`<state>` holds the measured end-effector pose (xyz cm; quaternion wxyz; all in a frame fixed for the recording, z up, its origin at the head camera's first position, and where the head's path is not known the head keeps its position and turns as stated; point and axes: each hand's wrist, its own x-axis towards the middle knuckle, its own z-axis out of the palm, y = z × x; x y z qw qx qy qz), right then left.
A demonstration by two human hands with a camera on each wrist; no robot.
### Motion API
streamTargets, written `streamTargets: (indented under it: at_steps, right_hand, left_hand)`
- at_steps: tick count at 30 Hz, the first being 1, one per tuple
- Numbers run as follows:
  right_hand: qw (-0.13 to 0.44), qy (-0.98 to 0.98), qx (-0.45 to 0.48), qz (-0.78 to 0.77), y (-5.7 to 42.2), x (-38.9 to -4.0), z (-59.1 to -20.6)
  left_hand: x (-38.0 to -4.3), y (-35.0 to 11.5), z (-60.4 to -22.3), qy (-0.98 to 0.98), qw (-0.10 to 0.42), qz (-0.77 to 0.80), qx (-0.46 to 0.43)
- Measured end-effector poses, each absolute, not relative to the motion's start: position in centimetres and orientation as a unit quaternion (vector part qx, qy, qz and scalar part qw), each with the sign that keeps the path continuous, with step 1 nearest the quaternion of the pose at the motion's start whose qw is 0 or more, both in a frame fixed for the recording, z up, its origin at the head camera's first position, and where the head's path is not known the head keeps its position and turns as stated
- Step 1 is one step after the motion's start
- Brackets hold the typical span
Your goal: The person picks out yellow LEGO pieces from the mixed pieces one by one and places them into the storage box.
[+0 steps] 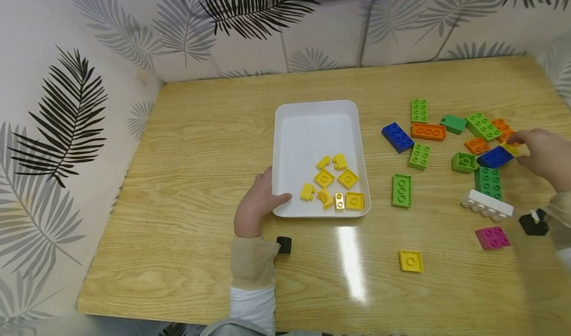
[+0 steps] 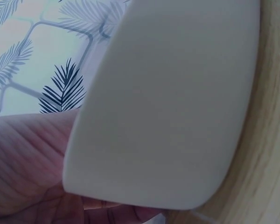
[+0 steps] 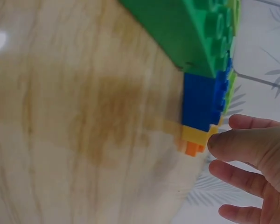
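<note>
In the head view my left hand point(image 1: 255, 204) grips the left side of a white tray point(image 1: 308, 128), its thumb over the rim. The tray's outer wall point(image 2: 163, 107) fills much of the left wrist view. Several yellow bricks lie in the tray's near half, among them a square one point(image 1: 324, 178). My right hand point(image 1: 547, 155) is at the far right with thumb and forefinger spread about a yellow brick point(image 3: 195, 134). Whether the fingertips touch it is hard to tell. That brick sits against a blue brick point(image 1: 494, 156), near orange and green ones.
Loose bricks lie right of the tray, including a blue one point(image 1: 397, 137), a long orange one point(image 1: 428, 131), a white one point(image 1: 487, 204) and a pink one point(image 1: 492, 238). A separate yellow brick point(image 1: 411, 261) lies nearer the front edge. A patterned wall point(image 1: 250, 53) borders the table.
</note>
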<state>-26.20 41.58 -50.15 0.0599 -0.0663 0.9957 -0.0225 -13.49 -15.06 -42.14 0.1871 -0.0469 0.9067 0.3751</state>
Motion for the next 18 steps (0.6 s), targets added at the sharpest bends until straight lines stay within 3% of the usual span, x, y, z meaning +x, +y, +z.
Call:
streamTargets:
  at_steps: [12, 18]
  right_hand:
    - [0.082, 0.995, -0.058, -0.007, 39.6, -25.2, -49.3]
    - [0.085, 0.994, -0.069, -0.002, 37.0, -23.9, -46.6]
  left_hand:
    - [-13.6, -15.1, -42.4, 0.907, 0.189, 0.373, -0.05]
    - [-13.5, -15.3, -42.5, 0.912, 0.175, 0.37, -0.028]
